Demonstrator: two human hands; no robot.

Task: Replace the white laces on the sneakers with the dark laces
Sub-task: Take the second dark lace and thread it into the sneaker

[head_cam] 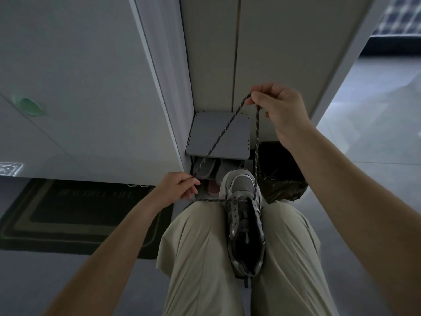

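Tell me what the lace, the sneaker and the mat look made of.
Lace: braided cord, dark with pale flecks, probably synthetic.
Sneaker: grey mesh-like toe, glossy dark overlays, likely synthetic.
Mat: dark, matte, pile-like with pale borders; fibre unclear.

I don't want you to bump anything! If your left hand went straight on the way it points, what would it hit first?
Probably the sneaker, at its toe: the left hand, pinching the lace, points right toward it. Depth is unclear, so I'm not sure.
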